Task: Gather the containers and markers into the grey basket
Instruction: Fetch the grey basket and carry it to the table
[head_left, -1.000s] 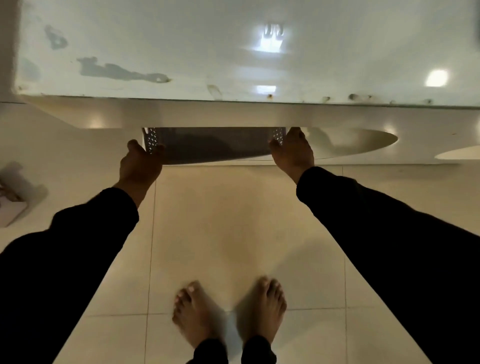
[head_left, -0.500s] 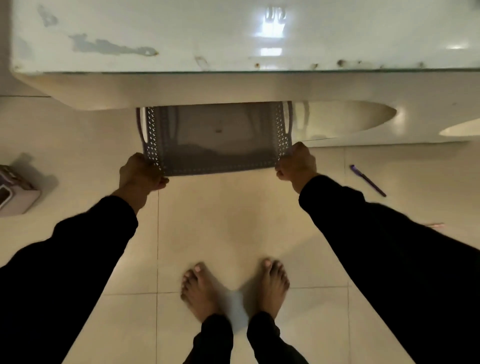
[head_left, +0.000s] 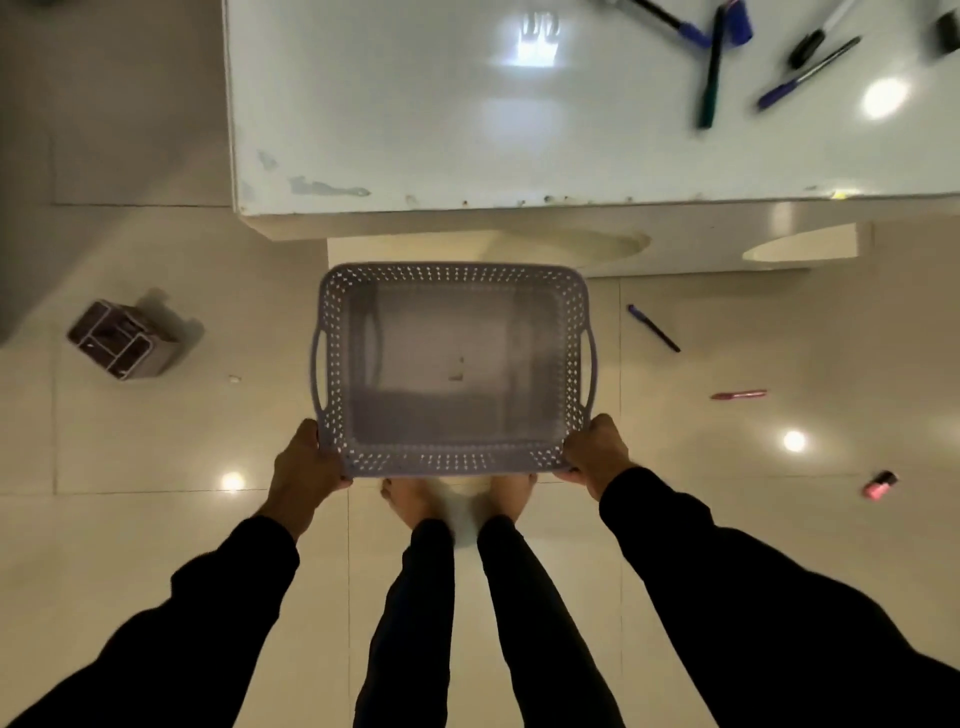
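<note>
1. Two hands carry the grey basket: our left hand has its grip clenched round the near-left corner of the rim, and our right hand is clenched round the near-right corner.
2. The basket hangs at the centre of the view, above the floor and our feet, just short of the worktop edge at 12 o'clock. We see nothing in it but a small mark on its bottom.
3. We judge the basket light and fairly stiff, a perforated plastic shell. Held by the corners it may flex or tip once loaded, so the side handles at 3 and 9 o'clock look like the steadier hold.
4. Several markers lie on the worktop at 1 o'clock, some crossing each other. They look light, smooth and apt to roll, so a pinch at mid-barrel suits them.
5. On the floor at 3 o'clock lie a dark pen, a pink pen and, farther toward 4 o'clock, a small pink bottle, all well apart.
6. At 9 o'clock a brown compartmented container sits tilted on the floor. It looks rigid and best taken by its walls.
</note>
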